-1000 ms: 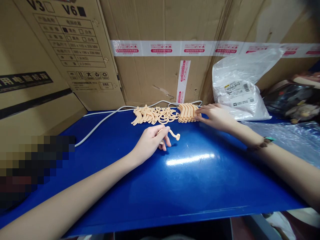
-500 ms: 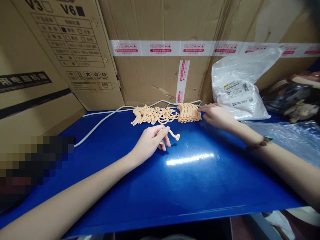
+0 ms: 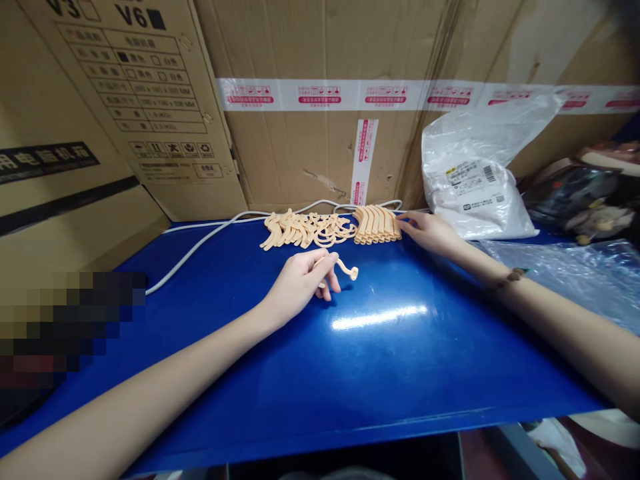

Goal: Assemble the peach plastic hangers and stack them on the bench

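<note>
My left hand [image 3: 305,279] is closed in a pinch above the blue table. It grips a thin beige curved piece [image 3: 346,269] like an S-shaped hook, with a small rounded end; the fingers cover its middle. My right hand [image 3: 425,230] is at the right end of a neat row of beige curved strips [image 3: 375,224]. Its index finger and thumb are apart, their tips touching the end strip or right beside it. Left of the row lies a loose heap of beige curved pieces [image 3: 295,230], some hook-shaped, some like arcs.
A white cable [image 3: 195,257] runs behind the pieces and down the left side of the blue table [image 3: 380,373]. Cardboard boxes [image 3: 300,147] wall the back and left. A white plastic bag [image 3: 475,190] and clear plastic film [image 3: 560,270] lie at the right.
The thumb of my right hand has moved left, closer to the end of the row. My left hand stays in place with the hooked piece. The view has shifted slightly.
</note>
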The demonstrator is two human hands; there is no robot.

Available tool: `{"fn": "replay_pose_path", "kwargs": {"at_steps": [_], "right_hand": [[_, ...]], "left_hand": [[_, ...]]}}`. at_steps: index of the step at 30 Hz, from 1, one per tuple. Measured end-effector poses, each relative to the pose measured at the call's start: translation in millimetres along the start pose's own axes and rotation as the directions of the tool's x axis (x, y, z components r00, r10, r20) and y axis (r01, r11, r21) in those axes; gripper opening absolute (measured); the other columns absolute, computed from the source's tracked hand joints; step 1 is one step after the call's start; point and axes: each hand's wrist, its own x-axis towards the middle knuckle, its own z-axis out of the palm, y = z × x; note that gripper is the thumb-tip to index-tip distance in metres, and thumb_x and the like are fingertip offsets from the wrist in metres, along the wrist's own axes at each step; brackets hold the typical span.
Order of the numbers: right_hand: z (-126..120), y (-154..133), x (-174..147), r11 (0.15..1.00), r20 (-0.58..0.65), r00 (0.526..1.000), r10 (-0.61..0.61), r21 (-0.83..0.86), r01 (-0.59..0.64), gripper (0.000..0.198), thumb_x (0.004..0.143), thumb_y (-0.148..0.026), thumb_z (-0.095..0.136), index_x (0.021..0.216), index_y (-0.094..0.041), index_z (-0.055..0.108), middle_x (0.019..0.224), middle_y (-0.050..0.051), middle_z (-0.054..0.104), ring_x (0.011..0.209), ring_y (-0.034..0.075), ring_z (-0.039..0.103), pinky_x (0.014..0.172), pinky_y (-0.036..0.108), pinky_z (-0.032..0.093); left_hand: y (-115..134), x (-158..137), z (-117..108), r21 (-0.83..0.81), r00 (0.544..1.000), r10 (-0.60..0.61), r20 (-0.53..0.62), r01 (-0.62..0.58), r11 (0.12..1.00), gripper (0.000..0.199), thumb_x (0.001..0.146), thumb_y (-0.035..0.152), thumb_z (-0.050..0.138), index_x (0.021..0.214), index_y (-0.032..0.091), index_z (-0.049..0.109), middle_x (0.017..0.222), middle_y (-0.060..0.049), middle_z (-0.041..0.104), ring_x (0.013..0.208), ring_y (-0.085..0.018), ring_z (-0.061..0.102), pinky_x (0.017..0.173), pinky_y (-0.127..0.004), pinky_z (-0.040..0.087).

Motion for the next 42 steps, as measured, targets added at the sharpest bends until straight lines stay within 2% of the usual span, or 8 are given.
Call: {"fn": "replay_pose_path", "kwargs": {"at_steps": [5, 11, 15, 22, 26, 31, 36, 42], "right_hand": [[12, 6, 6, 0.985, 0.014, 0.994, 0.109, 0.130, -0.110, 0.043, 0.084, -0.048, 0.055, 0.109, -0.015, 0.067, 0.085, 0.010, 0.073, 0.075, 0.024, 0.067, 0.068, 0.035, 0.049], [16, 6, 10, 0.935, 0.027, 0.981, 0.192, 0.298, -0.191, 0.035, 0.077, -0.039, 0.063, 0.102, -0.015, 0.067, 0.075, 0.007, 0.071, 0.070, 0.023, 0.066, 0.067, 0.035, 0.050], [10, -1, 8, 0.880, 0.029, 0.963, 0.269, 0.399, -0.258, 0.031, 0.074, -0.029, 0.063, 0.103, -0.016, 0.064, 0.072, 0.006, 0.070, 0.065, 0.021, 0.063, 0.063, 0.034, 0.050], [-14, -17, 1, 0.820, 0.030, 0.938, 0.345, 0.476, -0.317, 0.040, 0.083, -0.026, 0.048, 0.118, -0.007, 0.053, 0.087, 0.016, 0.069, 0.064, 0.015, 0.059, 0.053, 0.026, 0.045], [-21, -19, 1, 0.885, 0.002, 0.959, 0.282, 0.385, -0.261, 0.042, 0.085, -0.023, 0.040, 0.122, -0.005, 0.049, 0.095, 0.018, 0.068, 0.068, 0.015, 0.060, 0.056, 0.026, 0.045], [-26, -11, 1, 0.993, -0.004, 0.995, 0.104, 0.057, -0.104, 0.033, 0.081, -0.019, 0.053, 0.110, -0.008, 0.062, 0.096, 0.018, 0.067, 0.086, 0.025, 0.061, 0.075, 0.035, 0.045], [-26, -3, -3, 0.971, 0.153, 0.987, -0.050, -0.223, 0.084, 0.043, 0.076, -0.007, 0.054, 0.117, -0.011, 0.065, 0.116, 0.021, 0.060, 0.107, 0.031, 0.057, 0.089, 0.036, 0.041], [-37, 1, -3, 0.924, 0.306, 0.951, -0.044, -0.350, 0.155, 0.023, 0.076, -0.007, 0.057, 0.093, -0.011, 0.072, 0.096, 0.016, 0.068, 0.087, 0.027, 0.063, 0.072, 0.033, 0.040]], "left_hand": [[0, 0, 0, 0.015, 1.000, 0.005, 0.001, -0.005, 1.000, 0.033, 0.093, 0.038, 0.045, 0.069, 0.016, 0.051, 0.061, -0.001, 0.064, 0.045, -0.007, 0.057, 0.048, -0.017, 0.046], [0, 1, 0, 0.016, 1.000, 0.009, 0.005, -0.009, 1.000, 0.033, 0.094, 0.037, 0.044, 0.069, 0.017, 0.051, 0.062, 0.000, 0.064, 0.045, -0.007, 0.057, 0.048, -0.017, 0.046], [0, 1, 0, 0.009, 1.000, 0.000, -0.002, 0.000, 1.000, 0.032, 0.094, 0.036, 0.044, 0.069, 0.017, 0.051, 0.061, 0.000, 0.064, 0.045, -0.007, 0.057, 0.048, -0.017, 0.045], [0, 1, 0, 0.008, 1.000, -0.006, -0.006, 0.006, 1.000, 0.032, 0.094, 0.035, 0.044, 0.069, 0.016, 0.051, 0.062, 0.000, 0.064, 0.045, -0.006, 0.057, 0.048, -0.017, 0.045], [1, 1, 0, 0.008, 1.000, -0.013, -0.002, 0.013, 1.000, 0.034, 0.095, 0.036, 0.043, 0.068, 0.017, 0.050, 0.062, 0.000, 0.064, 0.045, -0.007, 0.057, 0.048, -0.017, 0.045], [1, 1, 0, 0.010, 1.000, -0.007, 0.000, 0.007, 1.000, 0.034, 0.095, 0.036, 0.043, 0.068, 0.016, 0.051, 0.063, 0.000, 0.064, 0.046, -0.006, 0.057, 0.048, -0.017, 0.045], [0, 1, 0, 0.007, 1.000, -0.009, 0.006, 0.009, 1.000, 0.034, 0.095, 0.036, 0.044, 0.069, 0.015, 0.051, 0.062, 0.000, 0.064, 0.045, -0.006, 0.057, 0.048, -0.016, 0.045], [-1, 1, 0, -0.002, 1.000, 0.004, 0.006, -0.004, 1.000, 0.033, 0.095, 0.036, 0.044, 0.070, 0.015, 0.051, 0.062, 0.000, 0.064, 0.045, -0.006, 0.057, 0.047, -0.016, 0.045]]}}
